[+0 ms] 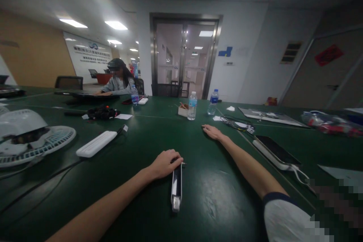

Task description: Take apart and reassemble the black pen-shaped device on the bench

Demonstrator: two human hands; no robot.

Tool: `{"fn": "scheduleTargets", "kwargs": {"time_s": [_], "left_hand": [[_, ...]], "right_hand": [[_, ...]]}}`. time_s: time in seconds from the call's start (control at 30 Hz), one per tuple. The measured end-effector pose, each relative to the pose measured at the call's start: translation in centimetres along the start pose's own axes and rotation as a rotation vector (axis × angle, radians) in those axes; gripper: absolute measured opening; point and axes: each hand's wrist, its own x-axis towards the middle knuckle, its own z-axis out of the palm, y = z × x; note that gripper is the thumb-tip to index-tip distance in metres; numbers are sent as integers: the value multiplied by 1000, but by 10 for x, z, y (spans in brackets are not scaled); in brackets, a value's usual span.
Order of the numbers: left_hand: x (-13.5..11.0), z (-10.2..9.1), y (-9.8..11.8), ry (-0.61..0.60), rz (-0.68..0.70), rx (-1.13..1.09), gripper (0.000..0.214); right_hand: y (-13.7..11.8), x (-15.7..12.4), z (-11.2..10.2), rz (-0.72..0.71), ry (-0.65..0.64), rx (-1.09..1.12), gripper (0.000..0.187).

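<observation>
My left hand [167, 163] is closed over the far end of a slim white-and-dark object with a silver block at its near end [176, 189]. The object lies lengthwise on the green table, and its exact kind is unclear. A small thin tip sticks out beside my thumb. Farther forward, my right hand [212, 132] lies palm down on the tabletop with its fingers stretched out. Just beyond it stand a water bottle with a light blue label [192, 106] and another with a dark blue label [213, 103]. A small open box [183, 110] with brownish contents sits beside the nearer bottle.
At left are a white fan [56, 140] and a white power strip [96, 143] with cords. Coiled cables [236, 121], a phone [278, 149] on a white block and a flat panel [272, 115] are at right. A person [120, 79] sits across the table [136, 211].
</observation>
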Motion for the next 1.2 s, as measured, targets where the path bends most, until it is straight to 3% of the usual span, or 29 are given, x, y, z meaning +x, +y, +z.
{"fn": "scheduleTargets", "kwargs": {"time_s": [0.13,0.33,0.57,0.73,0.83,0.97,1.2], "left_hand": [[-1,0,0,24,32,-2,40],[-1,6,-1,109,48,70,41],[0,22,0,195,-52,90,44],[0,30,5,239,-70,127,47],[4,31,5,229,-20,180,47],[15,29,2,178,80,204,45],[22,35,3,211,99,120,44]], "right_hand": [[-12,-24,5,-71,6,11,48],[-53,-82,10,-149,20,-24,48],[-97,-138,16,-124,32,-87,47],[-117,-153,3,-93,-27,-55,50],[-117,-149,-17,-43,-78,-72,53],[-101,-142,-37,-12,-24,-149,42],[-73,-149,-39,-75,-110,-115,34]]}}
